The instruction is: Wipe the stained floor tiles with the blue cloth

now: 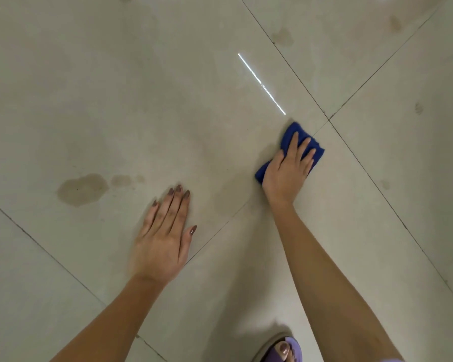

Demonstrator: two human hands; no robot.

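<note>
On the left, the largest brown stain (82,189) sits on the floor tiles (115,100), with a smaller blotch (120,180) just to its right. Neither is touched by anything.

Next comes the left hand (165,239), laid flat on the tile near the stain. Its fingers (171,205) are straight and close together and hold nothing; it looks like a prop for body weight. A grout line (220,228) runs diagonally just right of this hand, and a faint discoloured patch (230,194) lies between the two hands.

Further right, the right hand (288,171) presses the blue cloth (297,127) onto the floor, close to where four tiles meet. The fingers are spread and nearly straight over the bunched cloth, pushing down rather than wrapped round it. A bright streak of reflected light (262,84) lies beyond the cloth. More stains show far right (283,37) (395,23), and smaller marks (419,108) (385,184) dot the right-hand tiles. At the near edge, a foot in a purple sandal (283,348) stands on the floor.

Most of the marks appear unwiped, so the job seems early.

Several things could go wrong from here:
- The cloth is only pinned, so a quick stroke could leave it behind or roll it up tighter, shrinking its contact with the floor.
- A crumpled, soiled cloth may smear dirt into the grout.
- The tile is glossy, so if it is damp the propping left hand could slide.
- The big left stain lies well away from the cloth and could be missed.
</note>
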